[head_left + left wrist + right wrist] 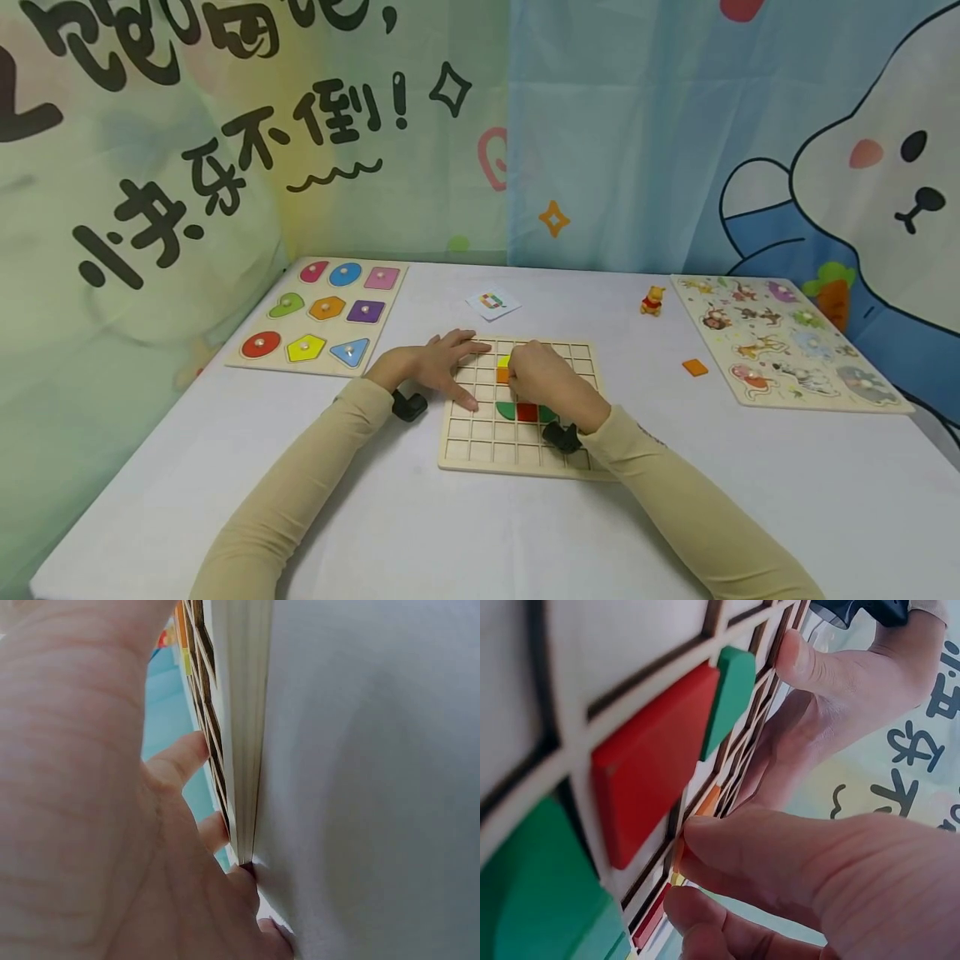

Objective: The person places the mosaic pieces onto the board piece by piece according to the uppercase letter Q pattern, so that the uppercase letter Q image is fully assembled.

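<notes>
A wooden grid board (480, 454) lies on the white table before me. My left hand (435, 364) rests at its left edge with fingers spread over the grid, the thumb lower down. Over the upper middle, my right hand (543, 379) has its fingers curled down; in the right wrist view, thumb and forefinger pinch a small orange block (679, 856), mostly hidden by the fingertips. Beside it sit another orange block (502, 375) and a yellow block (503, 361). Lower on the grid, a red square block (527, 412) lies between two green rounded blocks (506, 410).
A loose orange square (695, 367) lies on the table to the right. Behind the grid is a small pattern card (493, 303). A knobbed shape board (270, 364) stands left, an animal puzzle board (817, 407) right, and a bear figurine (652, 301) near the back.
</notes>
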A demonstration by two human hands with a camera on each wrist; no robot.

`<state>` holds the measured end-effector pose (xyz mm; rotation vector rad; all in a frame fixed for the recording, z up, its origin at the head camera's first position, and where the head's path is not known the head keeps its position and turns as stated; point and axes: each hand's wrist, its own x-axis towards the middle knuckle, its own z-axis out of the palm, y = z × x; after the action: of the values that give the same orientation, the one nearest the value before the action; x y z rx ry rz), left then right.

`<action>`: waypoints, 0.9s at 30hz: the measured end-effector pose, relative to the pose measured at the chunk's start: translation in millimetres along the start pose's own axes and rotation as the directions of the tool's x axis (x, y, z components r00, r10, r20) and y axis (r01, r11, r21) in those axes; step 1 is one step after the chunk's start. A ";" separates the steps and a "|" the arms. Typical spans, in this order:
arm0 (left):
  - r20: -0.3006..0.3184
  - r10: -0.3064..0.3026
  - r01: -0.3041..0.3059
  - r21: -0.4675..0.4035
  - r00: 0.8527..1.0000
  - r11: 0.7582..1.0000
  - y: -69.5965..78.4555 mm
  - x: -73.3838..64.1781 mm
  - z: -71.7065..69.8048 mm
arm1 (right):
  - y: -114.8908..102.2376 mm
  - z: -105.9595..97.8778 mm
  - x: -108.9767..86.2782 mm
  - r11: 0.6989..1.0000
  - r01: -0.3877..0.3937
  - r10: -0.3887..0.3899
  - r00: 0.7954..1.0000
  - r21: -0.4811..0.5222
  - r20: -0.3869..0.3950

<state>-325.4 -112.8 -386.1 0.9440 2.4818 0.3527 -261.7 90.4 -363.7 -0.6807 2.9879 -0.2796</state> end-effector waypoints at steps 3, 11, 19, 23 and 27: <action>0.007 0.000 0.000 0.000 1.000 1.000 0.7 0.5 -0.6 | 1.4 -0.1 0.2 1.000 -0.005 0.005 1.000 0.002 0.006; 0.013 -0.014 0.013 0.013 1.000 1.000 1.4 0.3 -1.8 | 5.2 -1.2 0.5 0.999 -0.006 0.006 1.000 0.038 0.017; 0.000 -0.009 0.009 0.004 1.000 1.000 -1.7 1.1 1.0 | 8.4 -2.6 0.1 0.998 0.005 -0.006 1.000 0.061 0.011; -0.007 -0.008 0.008 0.003 1.000 1.000 -1.6 0.7 1.6 | 14.2 -7.0 -3.2 0.996 0.044 -0.045 0.999 0.076 0.007; -0.006 -0.004 0.005 0.006 1.000 1.000 -0.9 1.7 1.2 | 23.5 -13.7 -7.0 0.993 0.068 -0.067 0.998 0.100 -0.015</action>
<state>-326.5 -112.2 -388.0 0.9410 2.4914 0.3470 -266.8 116.5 -354.6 -0.7729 2.9412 -0.4357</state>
